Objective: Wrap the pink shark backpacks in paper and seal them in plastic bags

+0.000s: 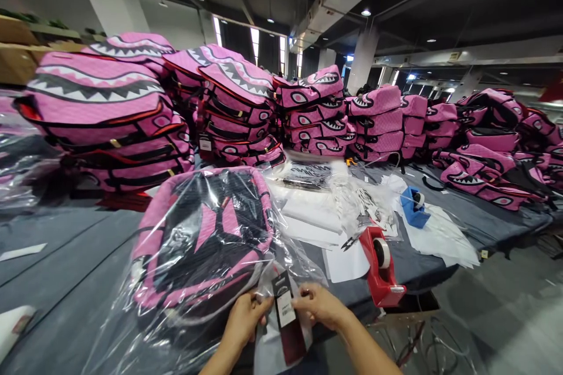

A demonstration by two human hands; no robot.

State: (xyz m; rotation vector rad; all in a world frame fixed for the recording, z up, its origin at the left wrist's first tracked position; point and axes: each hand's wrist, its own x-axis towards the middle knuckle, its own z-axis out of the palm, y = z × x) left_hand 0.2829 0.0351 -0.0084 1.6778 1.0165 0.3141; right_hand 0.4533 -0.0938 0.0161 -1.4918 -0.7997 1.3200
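A pink and black backpack (215, 228) lies on the table inside a clear plastic bag (118, 304), its back panel and straps facing up. At the near end of the bag is a dark hang tag (288, 316) with a white barcode label. My left hand (244, 319) is closed, thumb and fingers pinching the plastic just left of the tag. On the other side, my right hand (321, 304) pinches the plastic, with its thumb at the tag's right edge. Whether the tag itself is gripped is hard to tell.
Stacks of pink shark-mouth backpacks (237, 105) line the table's far side. A red tape dispenser (380, 266) stands right of my hands, a blue tape dispenser (414, 206) farther back. White sheets (347, 261) and tag strings (367, 202) lie between. The grey table (79, 258) ends at right.
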